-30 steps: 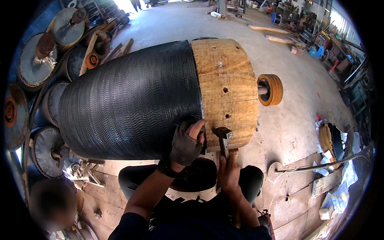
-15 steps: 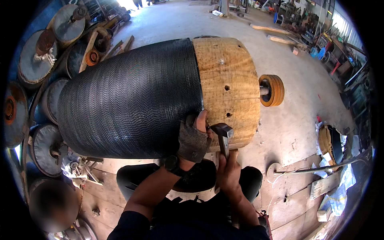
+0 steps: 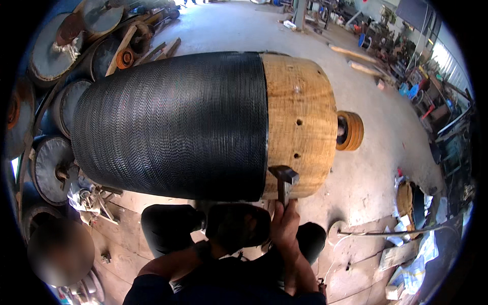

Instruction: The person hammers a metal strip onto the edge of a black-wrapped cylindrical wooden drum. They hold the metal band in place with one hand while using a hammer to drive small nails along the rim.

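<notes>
A big wooden drum (image 3: 305,117) lies on its side in front of me. A black ribbed covering (image 3: 173,127) wraps its left and middle part, and the right end is bare wood with a few small holes. My right hand (image 3: 285,227) grips the handle of a hammer (image 3: 283,179), whose head sits at the drum's lower front, just right of the black covering's edge. My left hand (image 3: 231,229), in a dark glove, is low below the drum and blends with my dark legs, so its fingers are unclear.
An orange-brown hub (image 3: 349,130) sticks out of the drum's right end. Several round discs and wheels (image 3: 51,162) are stacked at the left. Metal rods, boards and scraps (image 3: 401,239) lie on the concrete floor at the right, with workshop clutter at the far right.
My gloved left hand has left the edge of the black covering and dropped below the drum. The hammer stays by that edge in my right hand.
</notes>
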A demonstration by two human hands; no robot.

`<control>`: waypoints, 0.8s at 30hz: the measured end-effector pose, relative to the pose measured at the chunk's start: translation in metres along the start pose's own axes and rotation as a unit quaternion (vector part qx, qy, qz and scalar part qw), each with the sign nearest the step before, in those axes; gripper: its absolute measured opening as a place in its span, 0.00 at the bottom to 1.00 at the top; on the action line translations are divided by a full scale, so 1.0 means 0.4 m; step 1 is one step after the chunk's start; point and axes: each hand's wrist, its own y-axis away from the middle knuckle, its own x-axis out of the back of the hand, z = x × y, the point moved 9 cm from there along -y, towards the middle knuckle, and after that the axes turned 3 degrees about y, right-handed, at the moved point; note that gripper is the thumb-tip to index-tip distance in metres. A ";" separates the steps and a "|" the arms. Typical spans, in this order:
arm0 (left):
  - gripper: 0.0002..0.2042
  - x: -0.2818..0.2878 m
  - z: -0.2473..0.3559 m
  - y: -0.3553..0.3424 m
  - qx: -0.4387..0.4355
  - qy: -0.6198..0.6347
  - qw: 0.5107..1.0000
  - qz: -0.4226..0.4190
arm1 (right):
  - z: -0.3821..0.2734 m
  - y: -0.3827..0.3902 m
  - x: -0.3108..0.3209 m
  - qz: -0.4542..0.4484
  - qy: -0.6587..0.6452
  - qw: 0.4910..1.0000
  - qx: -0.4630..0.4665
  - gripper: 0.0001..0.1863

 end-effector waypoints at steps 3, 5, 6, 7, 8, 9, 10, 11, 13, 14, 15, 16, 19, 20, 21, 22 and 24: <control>0.20 -0.015 -0.019 0.014 0.029 0.153 0.988 -0.001 | -0.057 0.047 0.062 0.150 -0.106 0.977 0.109 0.13; 0.20 0.035 0.049 0.024 -0.070 0.035 0.996 0.037 | -0.032 0.049 0.034 0.098 -0.011 0.990 0.103 0.13; 0.20 0.036 0.051 0.029 -0.074 0.071 0.993 0.051 | 0.013 0.025 0.005 0.063 0.028 0.997 0.024 0.12; 0.20 -0.012 -0.009 0.045 0.012 0.287 0.956 0.058 | 0.019 0.002 -0.026 0.014 0.069 0.996 -0.047 0.12; 0.20 -0.015 -0.027 0.031 0.021 0.320 0.944 0.075 | -0.009 -0.013 -0.025 0.001 0.031 0.999 -0.031 0.12; 0.21 -0.027 -0.037 0.041 0.035 0.355 0.931 0.084 | 0.001 0.009 -0.024 0.003 0.004 0.999 -0.040 0.12; 0.21 -0.010 -0.012 0.027 -0.019 0.216 0.971 0.104 | 0.006 0.027 -0.016 0.005 -0.021 0.998 -0.051 0.12; 0.22 -0.013 0.001 0.012 -0.035 0.110 0.989 0.096 | -0.020 0.029 0.014 0.060 -0.054 0.997 0.002 0.12; 0.22 -0.042 0.028 0.002 -0.028 -0.058 0.997 0.050 | -0.078 0.054 0.077 0.163 -0.120 0.973 0.108 0.12; 0.22 -0.047 0.035 0.003 -0.023 -0.093 0.995 0.037 | -0.044 0.049 0.062 0.179 -0.088 0.973 0.117 0.13; 0.22 -0.052 0.041 0.005 -0.016 -0.126 0.992 0.024 | -0.011 0.042 0.045 0.192 -0.055 0.972 0.126 0.14; 0.21 -0.042 0.043 0.006 -0.024 -0.129 0.991 0.040 | -0.008 0.023 0.028 0.156 0.019 0.984 0.085 0.14; 0.21 -0.031 0.040 0.013 -0.076 -0.151 0.985 0.036 | -0.008 0.016 0.006 0.082 0.033 0.996 -0.004 0.13; 0.21 -0.038 0.040 0.012 -0.096 -0.160 0.982 0.028 | -0.022 0.036 0.024 0.095 -0.001 0.995 0.021 0.11; 0.20 -0.058 0.031 0.005 -0.088 -0.183 0.979 0.006 | -0.039 0.050 0.048 0.122 -0.070 0.989 0.039 0.12; 0.20 -0.081 0.026 0.007 -0.080 -0.206 0.975 -0.023 | -0.053 0.069 0.066 0.148 -0.139 0.978 0.051 0.12; 0.20 -0.091 0.019 0.014 -0.065 -0.182 0.981 -0.021 | -0.054 0.057 0.081 0.206 -0.129 0.963 0.120 0.18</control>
